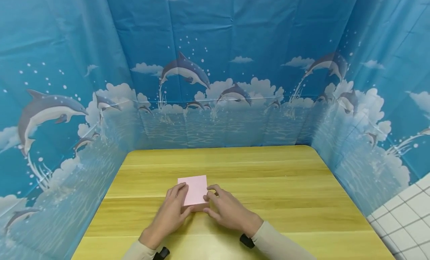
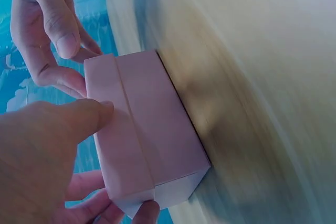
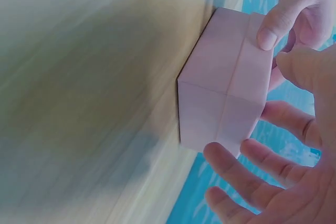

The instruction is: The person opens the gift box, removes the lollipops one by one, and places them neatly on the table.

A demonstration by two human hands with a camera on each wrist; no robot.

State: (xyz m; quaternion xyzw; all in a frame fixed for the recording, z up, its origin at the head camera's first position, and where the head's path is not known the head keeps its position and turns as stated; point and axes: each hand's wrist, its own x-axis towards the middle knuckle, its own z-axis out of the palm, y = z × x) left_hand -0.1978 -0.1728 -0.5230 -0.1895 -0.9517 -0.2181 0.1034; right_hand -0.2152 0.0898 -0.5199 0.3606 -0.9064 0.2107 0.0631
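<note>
Now our left grip (image 1: pixel 170 210) grasps the pink box (image 1: pixel 196 191) on the table (image 1: pixel 285 200); our right grip (image 1: pixel 229 210), released, is at its side.

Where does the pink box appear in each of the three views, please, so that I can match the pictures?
Head: the pink box sits below centre, slightly to the left.
Left wrist: the box is a little left of and below centre.
Right wrist: the box is right of and slightly above centre.
Shared landmark: the left hand, its thumb on the box's side.
</note>
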